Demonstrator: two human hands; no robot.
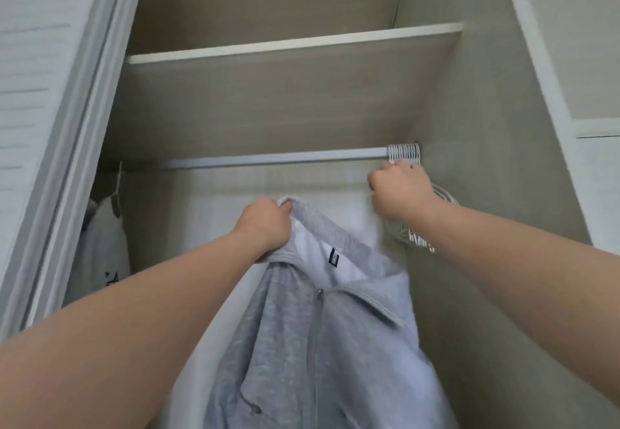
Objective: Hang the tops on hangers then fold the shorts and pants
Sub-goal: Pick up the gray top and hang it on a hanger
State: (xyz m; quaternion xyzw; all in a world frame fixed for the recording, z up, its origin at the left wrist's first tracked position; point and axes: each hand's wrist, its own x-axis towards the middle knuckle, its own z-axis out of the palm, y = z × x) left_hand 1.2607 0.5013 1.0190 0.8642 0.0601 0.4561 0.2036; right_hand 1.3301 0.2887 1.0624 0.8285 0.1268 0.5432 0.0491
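A grey zip-up hoodie [335, 344] with a white lining and a dark neck label hangs in front of me inside the wardrobe. My left hand [263, 224] grips its collar edge and holds it up. My right hand [399, 192] is curled round the neck of a white hanger in the bunch of white hangers [404, 152] hooked at the right end of the grey rail [268, 158]. The hangers' lower parts [419, 239] stick out below my right wrist.
A wooden shelf [295, 46] runs above the rail. A white garment [104, 237] hangs at the rail's far left, partly behind the sliding door frame [77, 126]. The wardrobe's right side wall [486, 160] stands close behind the hangers.
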